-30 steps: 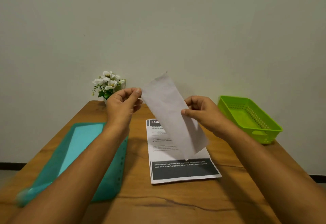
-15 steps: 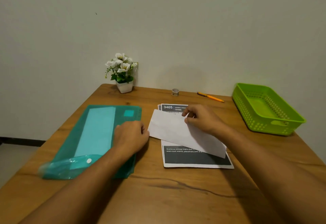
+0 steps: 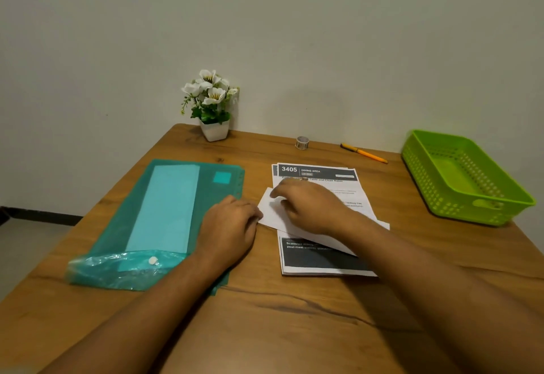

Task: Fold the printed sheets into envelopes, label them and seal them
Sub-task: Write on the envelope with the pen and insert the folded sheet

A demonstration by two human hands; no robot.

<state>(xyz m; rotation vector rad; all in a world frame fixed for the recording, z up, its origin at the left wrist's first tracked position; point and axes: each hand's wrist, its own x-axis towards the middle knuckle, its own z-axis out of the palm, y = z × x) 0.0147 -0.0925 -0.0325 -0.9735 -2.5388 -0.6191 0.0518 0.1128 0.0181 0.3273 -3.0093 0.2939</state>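
Observation:
A white envelope [image 3: 269, 212] lies slanted across the stack of printed sheets [image 3: 323, 260] in the middle of the wooden table [image 3: 294, 329]. My right hand [image 3: 312, 206] rests on top of the envelope, fingers curled over its upper left part and holding it down. My left hand [image 3: 229, 226] sits knuckles up, fingers closed, on the right edge of the teal folder [image 3: 164, 212]. Its fingertips are right beside the envelope's left corner. The top sheet shows a dark header reading 3405.
A green plastic basket [image 3: 482, 212] stands at the table's right edge. By the wall at the back are a small tape roll [image 3: 302, 142], an orange pen [image 3: 363, 153] and a white pot of flowers [image 3: 213, 106]. The folder holds a light blue sheet.
Both hands held the envelope up in the air a second ago. The right hand has brought it down flat onto the printed sheets, and the left hand let go and dropped beside it.

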